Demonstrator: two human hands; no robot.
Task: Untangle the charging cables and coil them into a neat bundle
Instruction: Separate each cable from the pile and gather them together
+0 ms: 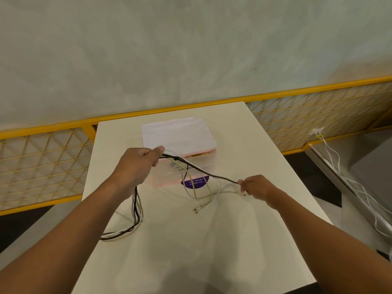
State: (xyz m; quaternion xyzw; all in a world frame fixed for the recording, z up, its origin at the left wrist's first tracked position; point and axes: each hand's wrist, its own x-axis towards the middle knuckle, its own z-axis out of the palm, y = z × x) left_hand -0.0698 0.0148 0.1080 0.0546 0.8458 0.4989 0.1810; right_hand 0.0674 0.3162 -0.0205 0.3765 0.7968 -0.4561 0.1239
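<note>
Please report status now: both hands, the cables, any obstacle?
Left hand grips bunched cables, ends trailing on table. Right hand pinches black cable end, stretched between hands. White cables looped beneath, not coiled. Plastic box just behind.

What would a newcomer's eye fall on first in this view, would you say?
Most likely the two hands over the white table: the left hand grips a bunch of black and white cables trailing down to the tabletop, and the right hand pinches a black cable stretched between them. Behind sit a pale pink box at the table's far end and a bright yellow railing along the wall.
</note>
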